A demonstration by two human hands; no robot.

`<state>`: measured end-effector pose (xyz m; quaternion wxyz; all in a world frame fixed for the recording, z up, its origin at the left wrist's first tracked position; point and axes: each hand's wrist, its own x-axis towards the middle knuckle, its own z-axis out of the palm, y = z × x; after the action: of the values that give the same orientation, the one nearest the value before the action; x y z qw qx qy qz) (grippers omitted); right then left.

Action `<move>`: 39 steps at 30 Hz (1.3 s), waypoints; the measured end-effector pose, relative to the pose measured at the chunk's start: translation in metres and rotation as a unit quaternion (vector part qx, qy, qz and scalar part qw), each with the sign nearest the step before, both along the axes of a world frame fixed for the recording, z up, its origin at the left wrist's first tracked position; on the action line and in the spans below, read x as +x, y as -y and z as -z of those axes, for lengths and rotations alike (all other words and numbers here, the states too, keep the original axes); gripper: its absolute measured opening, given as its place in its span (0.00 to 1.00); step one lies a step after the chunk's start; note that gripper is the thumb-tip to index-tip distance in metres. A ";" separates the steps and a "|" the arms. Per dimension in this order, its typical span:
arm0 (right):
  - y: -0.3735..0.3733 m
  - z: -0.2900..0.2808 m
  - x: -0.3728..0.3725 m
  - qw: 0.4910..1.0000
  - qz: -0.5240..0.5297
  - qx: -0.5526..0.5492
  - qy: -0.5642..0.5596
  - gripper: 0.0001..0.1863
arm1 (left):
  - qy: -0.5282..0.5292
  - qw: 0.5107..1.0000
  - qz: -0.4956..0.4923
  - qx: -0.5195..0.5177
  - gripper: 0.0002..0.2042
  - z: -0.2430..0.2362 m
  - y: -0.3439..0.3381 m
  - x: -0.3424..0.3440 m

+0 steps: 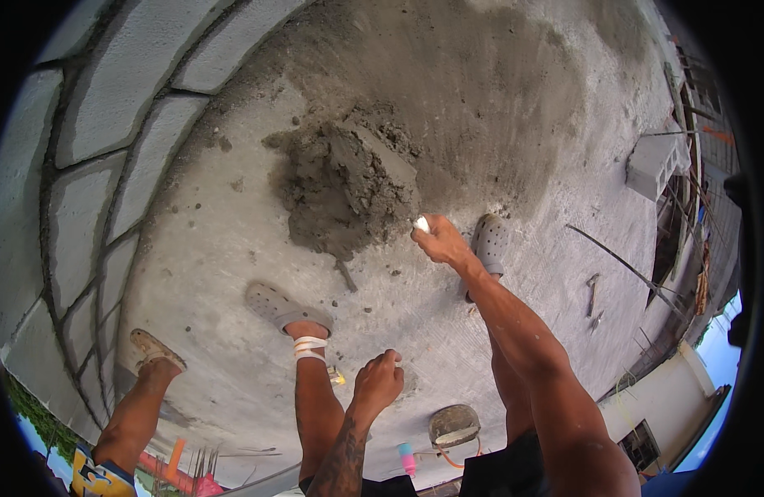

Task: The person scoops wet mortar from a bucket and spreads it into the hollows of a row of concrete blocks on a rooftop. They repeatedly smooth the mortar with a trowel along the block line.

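A heap of wet grey mortar [340,182] lies on the concrete floor in front of me. At its right edge, my right hand [442,242] is closed around a white, rounded handle end [421,224]. A flat, mortar-coated face slants across the heap near that hand; whether it belongs to the held tool I cannot tell. Lower down, my left hand [379,382] hangs between my legs with its fingers curled in. Anything inside that hand is hidden. My feet, in grey clogs [284,305], stand either side of the near end of the heap.
A block wall [100,108] with dark joints curves along the left. Another person's foot [157,349] stands beside it. To the right lie a hollow block [654,164], a thin rod [614,255] and a hammer-like tool [593,294]. Behind me are a bucket [454,422] and a pink-and-blue bottle [407,458].
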<state>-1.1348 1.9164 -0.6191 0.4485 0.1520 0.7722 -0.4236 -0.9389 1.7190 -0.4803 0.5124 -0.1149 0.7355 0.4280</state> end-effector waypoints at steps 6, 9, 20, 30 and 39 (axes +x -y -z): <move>-0.015 -0.134 -0.043 0.983 -0.150 0.016 -0.109 0.16 | 0.016 0.998 -0.064 -0.016 0.11 0.005 0.008 0.017; 0.006 -0.222 -0.078 0.965 -0.237 0.080 -0.074 0.15 | 0.005 0.994 -0.104 0.011 0.10 -0.003 0.019 0.031; 0.299 -0.469 -0.230 0.868 -0.493 0.013 -0.060 0.11 | -0.185 0.912 -0.341 -0.134 0.10 -0.083 0.169 0.060; 0.594 -0.572 -0.262 0.846 -0.518 0.051 -0.117 0.15 | -0.113 0.827 -0.516 -0.193 0.09 -0.154 0.259 0.158; 0.701 -0.565 -0.254 0.726 -0.603 0.159 -0.291 0.18 | -0.107 0.812 -0.553 -0.156 0.07 -0.176 0.289 0.217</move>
<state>-1.3893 1.2156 -0.0539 0.3321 -0.4070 0.8499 0.0413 -0.7221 1.4301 -0.3046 0.0830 -0.5342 0.6551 0.5279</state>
